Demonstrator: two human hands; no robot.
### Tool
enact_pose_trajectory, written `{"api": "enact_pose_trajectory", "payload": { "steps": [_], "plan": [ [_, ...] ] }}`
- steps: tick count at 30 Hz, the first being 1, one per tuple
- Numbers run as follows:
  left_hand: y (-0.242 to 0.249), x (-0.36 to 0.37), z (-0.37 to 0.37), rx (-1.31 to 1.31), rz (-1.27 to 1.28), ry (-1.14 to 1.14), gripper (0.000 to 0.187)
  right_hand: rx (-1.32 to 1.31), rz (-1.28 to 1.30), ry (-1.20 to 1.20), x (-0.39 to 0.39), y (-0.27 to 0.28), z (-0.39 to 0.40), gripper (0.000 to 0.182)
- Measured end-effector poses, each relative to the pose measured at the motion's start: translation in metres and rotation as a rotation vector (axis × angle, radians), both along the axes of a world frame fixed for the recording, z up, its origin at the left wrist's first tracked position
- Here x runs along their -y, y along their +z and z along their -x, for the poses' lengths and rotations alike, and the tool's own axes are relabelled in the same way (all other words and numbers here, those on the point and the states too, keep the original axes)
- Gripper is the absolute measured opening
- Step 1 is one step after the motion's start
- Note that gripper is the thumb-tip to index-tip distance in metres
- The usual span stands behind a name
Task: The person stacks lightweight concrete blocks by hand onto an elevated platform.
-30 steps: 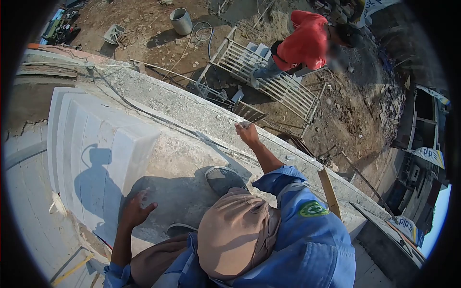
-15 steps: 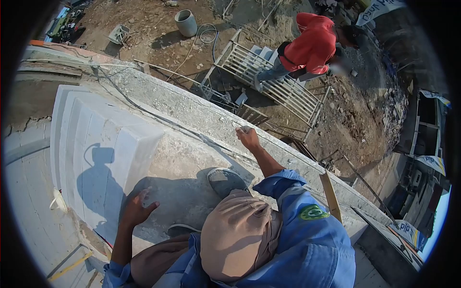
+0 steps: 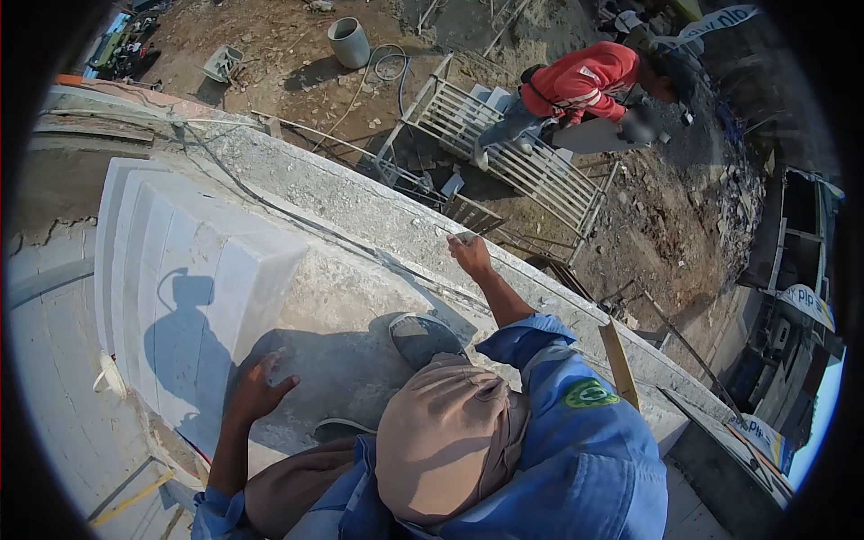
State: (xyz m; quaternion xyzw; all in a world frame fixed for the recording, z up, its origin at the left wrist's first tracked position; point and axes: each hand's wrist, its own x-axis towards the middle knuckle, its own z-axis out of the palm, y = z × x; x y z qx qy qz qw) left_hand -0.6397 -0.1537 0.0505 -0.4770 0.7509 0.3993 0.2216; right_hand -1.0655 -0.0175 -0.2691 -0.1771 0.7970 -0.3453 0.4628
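My left hand (image 3: 258, 392) rests with fingers spread on the lower corner of a stack of white blocks (image 3: 180, 270) set on the concrete ledge. My right hand (image 3: 470, 255) reaches out to the top of the rough concrete parapet (image 3: 360, 202). Its fingers are curled around a small pale piece (image 3: 463, 237) at the parapet's edge. A thin dark cable (image 3: 297, 220) runs along the parapet just left of that hand. My shoe (image 3: 421, 337) stands on the ledge between the two hands.
Beyond the parapet the ground lies far below. There a person in a red shirt (image 3: 583, 81) bends over a white metal gate (image 3: 513, 153) lying flat. A grey bucket (image 3: 347, 40) and a hose sit on the dirt. A wooden strip (image 3: 619, 364) leans at my right.
The person in red below has bent lower and shifted right. My right hand has edged slightly along the parapet; my left hand stays on the blocks.
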Motion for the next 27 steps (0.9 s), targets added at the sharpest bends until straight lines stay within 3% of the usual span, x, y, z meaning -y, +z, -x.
{"api": "enact_pose_trajectory", "payload": {
  "steps": [6, 8, 10, 17, 19, 20, 22, 24, 27],
  "plan": [
    [0.005, -0.001, 0.003, 0.012, -0.007, 0.011, 0.064, 0.005, 0.066, -0.070, -0.010, -0.001, 0.021, 0.029],
    [0.008, -0.001, 0.008, 0.004, -0.031, 0.028, 0.064, 0.113, 0.153, -0.159, -0.020, -0.007, 0.036, 0.027],
    [0.008, -0.002, 0.012, -0.006, -0.055, 0.043, 0.065, 0.132, 0.154, -0.227, -0.028, 0.017, 0.046, 0.028],
    [-0.010, 0.007, 0.068, -0.046, -0.208, -0.148, 0.071, 0.381, 0.030, -0.641, -0.068, 0.021, 0.107, 0.053],
    [-0.018, 0.011, 0.110, -0.091, -0.257, -0.202, 0.071, 0.543, 0.121, -0.990, -0.070, 0.027, 0.121, 0.061],
    [-0.024, 0.012, 0.133, -0.096, -0.258, -0.202, 0.070, 0.545, 0.117, -0.985, -0.070, 0.029, 0.126, 0.061],
    [-0.049, 0.012, 0.172, -0.353, -0.380, -0.089, 0.070, 0.567, 0.174, -1.064, -0.064, 0.036, 0.133, 0.068],
    [-0.071, 0.008, 0.218, -0.438, -0.461, 0.071, 0.076, 0.585, 0.202, -1.105, -0.055, 0.042, 0.139, 0.075],
    [-0.149, -0.001, 0.276, -0.550, -0.588, 0.403, 0.113, 0.663, 0.279, -1.104, -0.048, 0.030, 0.149, 0.090]
  ]
}}
